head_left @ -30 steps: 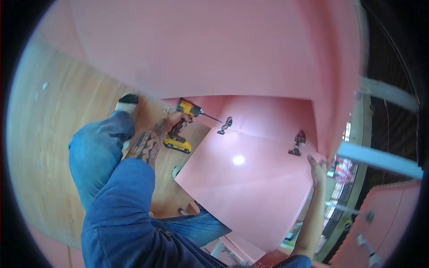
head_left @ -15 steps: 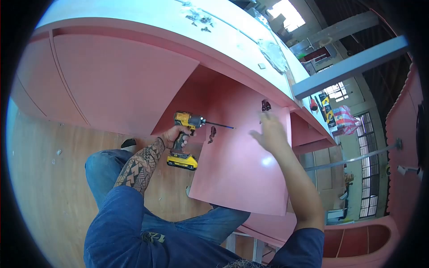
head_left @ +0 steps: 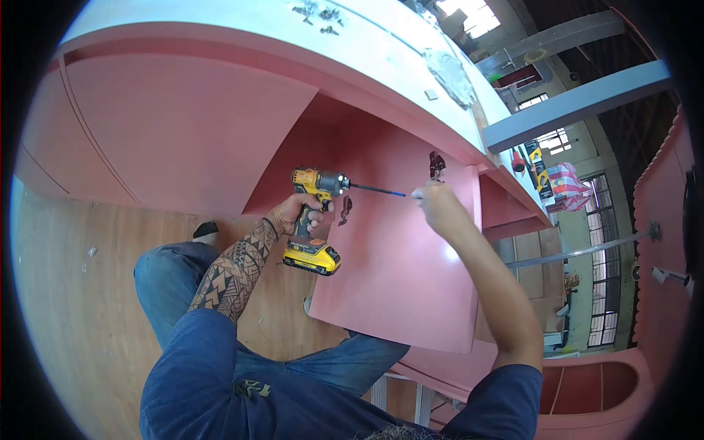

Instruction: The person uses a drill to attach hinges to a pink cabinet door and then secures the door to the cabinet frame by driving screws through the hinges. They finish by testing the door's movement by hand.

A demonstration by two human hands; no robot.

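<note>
Left fingers (head_left: 316,215) are wrapped around the yellow-and-black cordless drill (head_left: 308,181), above the flat pink panel (head_left: 396,293). Right fingers (head_left: 419,194), spread earlier, are now bunched near its long dark bit (head_left: 374,189); whether anything is pinched cannot be told.

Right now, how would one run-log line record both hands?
left hand: holding drill | right hand: near bit tip | hinges: on pink panel

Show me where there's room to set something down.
Mostly bare floor lies left of the bent knee; the white top has room between the small hardware and crumpled plastic. It's crowded around the drill bit, right hand and the hinge beside it.
</note>
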